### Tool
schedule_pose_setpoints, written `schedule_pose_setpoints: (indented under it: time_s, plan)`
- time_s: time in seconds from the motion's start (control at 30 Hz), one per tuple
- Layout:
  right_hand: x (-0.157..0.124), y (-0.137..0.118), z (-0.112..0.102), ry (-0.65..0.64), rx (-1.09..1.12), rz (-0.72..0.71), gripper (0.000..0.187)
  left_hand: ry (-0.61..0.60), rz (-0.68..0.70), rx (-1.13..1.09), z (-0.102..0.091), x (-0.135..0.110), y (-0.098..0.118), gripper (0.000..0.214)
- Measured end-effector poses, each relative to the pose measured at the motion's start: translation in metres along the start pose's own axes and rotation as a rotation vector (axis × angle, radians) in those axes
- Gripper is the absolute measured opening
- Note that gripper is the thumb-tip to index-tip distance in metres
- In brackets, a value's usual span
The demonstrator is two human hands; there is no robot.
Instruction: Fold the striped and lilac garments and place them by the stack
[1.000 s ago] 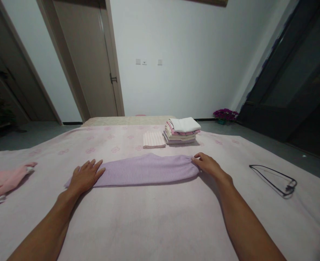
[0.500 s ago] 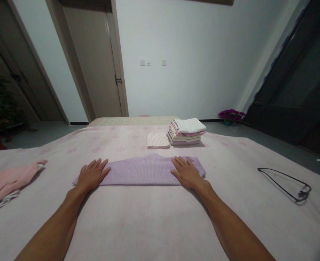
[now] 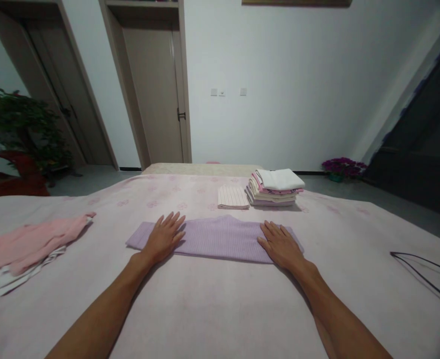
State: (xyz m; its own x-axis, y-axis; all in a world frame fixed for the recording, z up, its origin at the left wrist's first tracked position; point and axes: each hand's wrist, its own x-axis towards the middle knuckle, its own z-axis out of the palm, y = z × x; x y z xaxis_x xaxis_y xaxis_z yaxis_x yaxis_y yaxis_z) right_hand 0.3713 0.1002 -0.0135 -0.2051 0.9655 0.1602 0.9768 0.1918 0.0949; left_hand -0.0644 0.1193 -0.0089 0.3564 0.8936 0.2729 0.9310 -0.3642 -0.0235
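A lilac ribbed garment (image 3: 220, 239), folded into a long flat strip, lies crosswise in front of me on the bed sheet. My left hand (image 3: 164, 237) rests flat on it toward its left end, fingers stretched out. Near the right end, my right hand (image 3: 280, 244) lies palm down with the fingers extended. Just beyond the strip is a small folded striped cloth (image 3: 232, 197). To the right of that cloth stands a stack of folded clothes (image 3: 274, 187) with a white piece (image 3: 279, 179) on top.
The pale pink flowered sheet (image 3: 220, 309) covers the surface. Loose pink clothing (image 3: 36, 239) lies at the left over white and striped cloth (image 3: 21, 279). A thin black wire-like frame (image 3: 425, 279) is at the right edge. Plants and doors are in the background.
The view has turned left, so everything sits further right. My left hand has shifted inward along the lilac garment, uncovering more of its left end. My right hand stays near the right end.
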Motion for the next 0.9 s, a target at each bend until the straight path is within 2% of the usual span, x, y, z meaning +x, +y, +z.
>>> schedule_pose_setpoints:
  time_s: [0.1, 0.2, 0.4, 0.53, 0.63, 0.77, 0.9]
  plan:
    - [0.000, 0.001, 0.001, 0.007, 0.006, -0.006, 0.066, -0.135, 0.010, -0.074, 0.007, 0.001, 0.005, 0.064]
    - [0.000, 0.002, 0.001, 0.015, -0.010, -0.012, 0.065, -0.178, -0.063, -0.060, 0.012, -0.002, -0.009, 0.064]
    - [-0.001, 0.002, 0.002, 0.031, -0.033, -0.010, 0.063, -0.109, -0.328, 0.028, 0.008, -0.012, -0.053, 0.057]
    - [0.000, 0.001, 0.002, 0.033, -0.024, -0.002, 0.064, -0.041, -0.545, -0.026, -0.008, -0.018, -0.072, 0.057]
    - [0.001, 0.000, 0.001, 0.023, -0.017, 0.009, 0.065, -0.042, -0.704, -0.063, -0.019, -0.022, -0.081, 0.058]
    - [0.002, 0.000, 0.002, 0.027, 0.000, 0.014, 0.064, -0.042, -0.761, -0.167, -0.027, -0.024, -0.085, 0.049]
    - [0.002, 0.001, 0.003, 0.039, -0.011, 0.011, 0.063, 0.048, -0.746, -0.174, -0.030, -0.024, -0.080, 0.036]
